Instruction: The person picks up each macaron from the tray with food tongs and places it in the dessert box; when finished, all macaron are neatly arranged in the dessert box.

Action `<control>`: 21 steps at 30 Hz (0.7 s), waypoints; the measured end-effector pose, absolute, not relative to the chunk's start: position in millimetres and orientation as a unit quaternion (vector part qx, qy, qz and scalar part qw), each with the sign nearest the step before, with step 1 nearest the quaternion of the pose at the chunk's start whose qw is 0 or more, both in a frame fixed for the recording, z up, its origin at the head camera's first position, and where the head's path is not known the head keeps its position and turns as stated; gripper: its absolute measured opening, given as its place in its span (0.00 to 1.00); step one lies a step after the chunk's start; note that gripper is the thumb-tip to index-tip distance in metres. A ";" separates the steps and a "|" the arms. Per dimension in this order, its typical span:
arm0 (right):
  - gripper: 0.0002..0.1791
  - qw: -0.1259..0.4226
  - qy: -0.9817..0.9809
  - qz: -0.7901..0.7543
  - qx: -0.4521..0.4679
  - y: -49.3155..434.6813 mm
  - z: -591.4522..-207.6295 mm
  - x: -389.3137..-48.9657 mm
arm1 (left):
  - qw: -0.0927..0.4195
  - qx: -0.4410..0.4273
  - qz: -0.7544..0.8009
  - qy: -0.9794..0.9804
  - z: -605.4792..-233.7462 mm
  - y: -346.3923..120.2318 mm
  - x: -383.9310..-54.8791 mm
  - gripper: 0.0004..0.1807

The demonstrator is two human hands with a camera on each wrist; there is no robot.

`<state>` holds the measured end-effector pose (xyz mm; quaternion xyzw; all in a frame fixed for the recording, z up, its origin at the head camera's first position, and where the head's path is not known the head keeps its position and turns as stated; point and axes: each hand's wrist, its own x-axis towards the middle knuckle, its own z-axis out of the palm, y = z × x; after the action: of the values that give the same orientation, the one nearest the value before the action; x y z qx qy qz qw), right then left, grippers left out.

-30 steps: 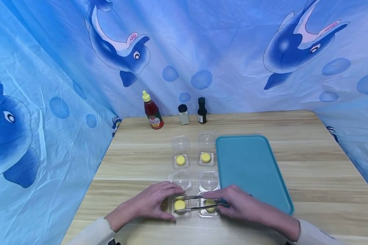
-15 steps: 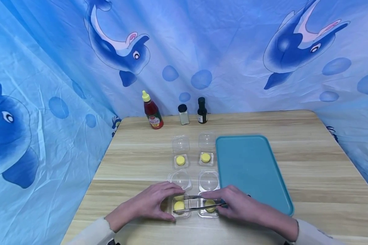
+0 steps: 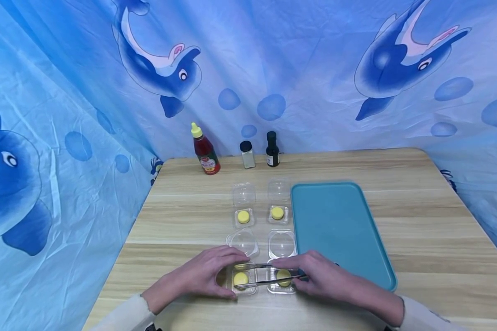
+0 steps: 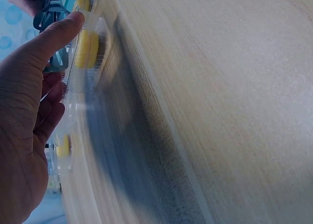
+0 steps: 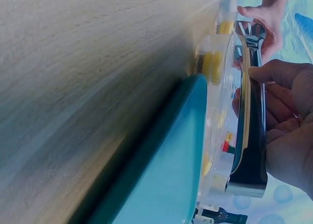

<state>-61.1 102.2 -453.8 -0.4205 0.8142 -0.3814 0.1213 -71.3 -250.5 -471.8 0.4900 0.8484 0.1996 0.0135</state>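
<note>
My left hand holds a clear plastic box at the front left, thumb and fingers curved round its left side. In it lies a yellow macaron. My right hand grips metal tongs, pointing left. Their two arms are spread, with the tips over the macaron's box, one near its far side and one at the macaron's near edge. The tongs cross above a second box holding another macaron. In the right wrist view, thumb and fingers pinch the tongs side-on.
Two more open boxes with macarons, one left and one right, stand farther back. A teal tray lies right of the boxes. Behind are a red sauce bottle, a black-capped jar and a dark bottle.
The macaron in the front left box has shifted slightly left and toward me. The tong tips have moved a little left. My left hand stays in place.
</note>
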 end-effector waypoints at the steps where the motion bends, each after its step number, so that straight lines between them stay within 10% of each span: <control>1: 0.37 0.121 0.814 -0.381 -0.421 102.8 -453.5 -61.1 | 0.013 0.490 0.199 0.848 -471.8 -250.5 -71.4 0.48; 21: 0.36 0.074 0.814 -0.436 -0.378 166.0 -444.0 -64.3 | 0.022 0.476 0.188 0.859 -469.7 -251.0 -70.2 0.48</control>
<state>-64.3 166.0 -444.0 -0.3776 0.8138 -0.4356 0.0735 -70.2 -251.0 -469.7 0.4756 0.8591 0.1875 0.0223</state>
